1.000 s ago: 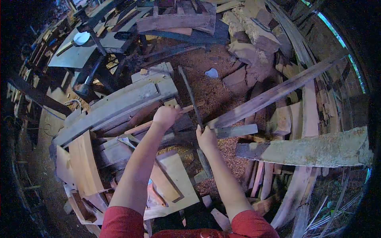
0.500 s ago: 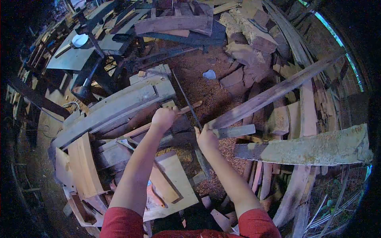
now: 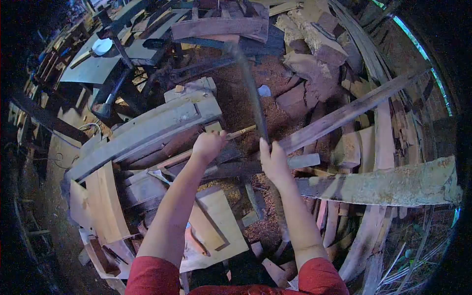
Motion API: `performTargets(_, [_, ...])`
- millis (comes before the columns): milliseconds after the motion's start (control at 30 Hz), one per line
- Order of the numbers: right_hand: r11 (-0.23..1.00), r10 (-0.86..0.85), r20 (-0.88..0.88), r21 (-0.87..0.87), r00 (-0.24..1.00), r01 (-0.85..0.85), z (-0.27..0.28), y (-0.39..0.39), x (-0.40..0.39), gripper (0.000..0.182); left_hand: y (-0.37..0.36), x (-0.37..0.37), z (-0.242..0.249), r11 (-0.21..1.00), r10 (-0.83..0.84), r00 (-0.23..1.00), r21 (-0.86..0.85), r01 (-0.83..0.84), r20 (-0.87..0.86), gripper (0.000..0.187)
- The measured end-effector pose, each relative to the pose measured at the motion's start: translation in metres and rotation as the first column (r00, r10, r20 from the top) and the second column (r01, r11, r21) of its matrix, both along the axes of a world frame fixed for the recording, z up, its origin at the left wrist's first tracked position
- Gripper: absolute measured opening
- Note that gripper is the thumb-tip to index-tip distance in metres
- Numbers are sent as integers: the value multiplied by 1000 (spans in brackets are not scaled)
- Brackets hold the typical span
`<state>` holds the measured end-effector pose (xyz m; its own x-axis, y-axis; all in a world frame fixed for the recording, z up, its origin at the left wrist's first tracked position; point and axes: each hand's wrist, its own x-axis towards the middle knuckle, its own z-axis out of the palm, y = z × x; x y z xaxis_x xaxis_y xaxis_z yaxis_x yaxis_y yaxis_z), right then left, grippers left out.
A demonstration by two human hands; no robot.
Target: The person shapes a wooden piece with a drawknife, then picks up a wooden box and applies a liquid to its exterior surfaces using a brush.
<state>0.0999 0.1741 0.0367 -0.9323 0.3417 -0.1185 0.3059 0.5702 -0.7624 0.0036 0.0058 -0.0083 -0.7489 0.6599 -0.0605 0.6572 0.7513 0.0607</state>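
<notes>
My left hand (image 3: 209,146) is closed around a thin wooden stick (image 3: 242,132), whose tip sticks out to the right above the sawdust-covered ground. My right hand (image 3: 274,161) grips a long-handled knife (image 3: 255,101). Its long dark blade points away from me, past the stick's tip, and is smeared by motion. The blade and the stick look apart, though their depth is hard to judge. Beneath the stick lie grey timbers, with a heavy curved beam (image 3: 147,132) just left of my left hand.
A pale board (image 3: 231,236) lies close to my body, with an orange-handled tool (image 3: 196,242) on it. A long plank (image 3: 354,110) slants off to the right above a rough slab (image 3: 383,184). Stacked wood (image 3: 221,29) stands at the back, and a white bowl (image 3: 102,46) sits on a table.
The knife has swung up and to the right, now showing more of its flat side. My right hand has shifted rightward. My left hand keeps the stick, slightly further right in view.
</notes>
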Motion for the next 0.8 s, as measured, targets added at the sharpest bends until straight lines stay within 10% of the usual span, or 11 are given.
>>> performTargets(133, [986, -116, 74, 131, 990, 106, -37, -14, -4, 47, 4, -2, 6, 999, 9, 997, -45, -6, 83, 19])
performTargets(467, [966, -55, 291, -225, 955, 124, -101, -2, -6, 49, -1, -10, -24, 1000, -24, 997, -5, 24, -75, 18])
performTargets(533, [735, 69, 390, -642, 918, 218, -55, -8, -2, 37, 0, -8, -15, 999, -30, 999, -34, 30, -18, 18])
performTargets(767, [770, 1, 328, -603, 945, 209, -83, -11, -2, 38, -2, -8, -21, 998, -20, 998, -53, 17, -54, 17])
performTargets(800, [922, -29, 195, -373, 980, 102, -86, -11, -5, 39, -1, -8, -19, 999, -14, 997, -50, 10, -77, 16])
